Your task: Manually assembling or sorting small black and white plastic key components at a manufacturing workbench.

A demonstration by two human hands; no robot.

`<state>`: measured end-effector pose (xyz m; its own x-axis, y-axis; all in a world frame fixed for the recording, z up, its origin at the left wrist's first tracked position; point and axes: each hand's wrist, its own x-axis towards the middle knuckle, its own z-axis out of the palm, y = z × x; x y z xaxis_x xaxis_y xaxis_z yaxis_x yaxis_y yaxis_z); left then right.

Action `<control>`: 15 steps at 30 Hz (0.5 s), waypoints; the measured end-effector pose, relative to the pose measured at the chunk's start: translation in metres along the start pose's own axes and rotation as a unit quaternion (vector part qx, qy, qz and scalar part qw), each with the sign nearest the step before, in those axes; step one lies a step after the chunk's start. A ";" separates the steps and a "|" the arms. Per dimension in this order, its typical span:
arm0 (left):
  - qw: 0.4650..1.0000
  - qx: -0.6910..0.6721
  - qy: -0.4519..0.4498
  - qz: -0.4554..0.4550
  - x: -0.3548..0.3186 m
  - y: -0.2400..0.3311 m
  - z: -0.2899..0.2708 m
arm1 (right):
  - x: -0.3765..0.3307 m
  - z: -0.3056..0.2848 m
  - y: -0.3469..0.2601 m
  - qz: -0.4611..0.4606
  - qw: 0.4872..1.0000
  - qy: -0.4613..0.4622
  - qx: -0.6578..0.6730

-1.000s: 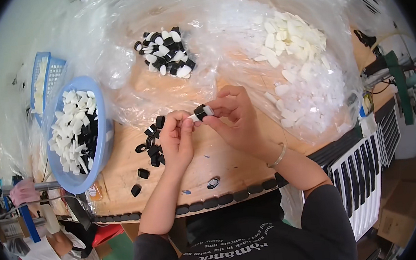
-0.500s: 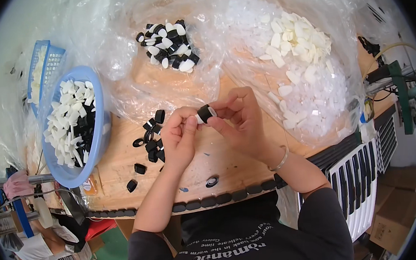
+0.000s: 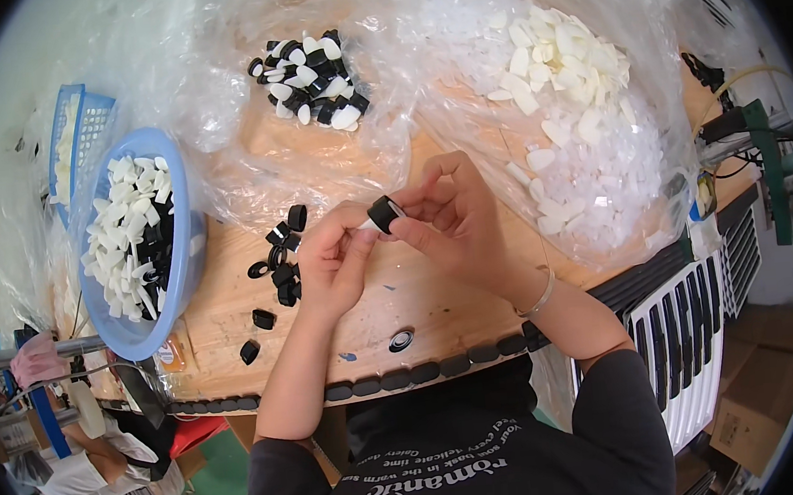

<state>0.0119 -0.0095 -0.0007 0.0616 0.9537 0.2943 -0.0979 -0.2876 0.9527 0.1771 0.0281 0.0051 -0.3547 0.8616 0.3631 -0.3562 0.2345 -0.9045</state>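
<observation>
Over the middle of the table, my left hand (image 3: 336, 257) pinches a small white oval piece (image 3: 368, 224) between thumb and forefinger. My right hand (image 3: 451, 219) grips a short black ring-shaped piece (image 3: 380, 214) by its right side, thumb below and fingers above. The white piece meets the black one; how deep it sits inside cannot be seen. Several loose black pieces (image 3: 283, 276) lie left of my left wrist. A lone black ring (image 3: 402, 339) rests near the table's front edge.
A blue basin (image 3: 190, 237) of white and black pieces stands left, with a blue basket (image 3: 100, 108) behind it. Black-and-white pieces (image 3: 316, 80) are heaped at the back. White pieces (image 3: 568, 53) lie on plastic sheeting (image 3: 461, 119) at the right. Black pads (image 3: 394, 381) line the front edge.
The black piece has shifted slightly left and tilted in my fingers. Both hands stay together in nearly the same spot. The whole view has moved a little.
</observation>
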 end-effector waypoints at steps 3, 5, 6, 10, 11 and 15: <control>0.999 -0.020 -0.025 -0.020 0.001 0.003 -0.004 | 0.001 0.001 -0.003 0.069 0.991 0.006 0.116; 0.998 -0.025 -0.037 -0.035 0.001 0.003 -0.011 | -0.001 0.001 -0.006 0.018 0.999 -0.006 -0.026; 0.997 0.061 -0.055 -0.005 0.003 0.001 -0.016 | -0.001 0.002 -0.007 0.018 0.999 -0.006 -0.026; 0.982 0.170 -0.035 0.075 0.008 0.003 -0.011 | -0.001 0.004 -0.004 -0.232 0.923 -0.024 -0.306; 0.982 0.169 -0.036 0.075 0.009 0.003 -0.008 | 0.000 0.004 -0.003 -0.263 0.913 -0.016 -0.313; 0.979 0.168 -0.003 0.116 0.007 0.000 -0.007 | 0.001 0.005 -0.004 -0.284 0.901 -0.027 -0.327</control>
<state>0.0054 -0.0018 0.0005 0.0822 0.8592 0.5051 0.2215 -0.5099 0.8312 0.1742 0.0256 0.0098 -0.3244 0.5003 0.8028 0.0856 0.8607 -0.5018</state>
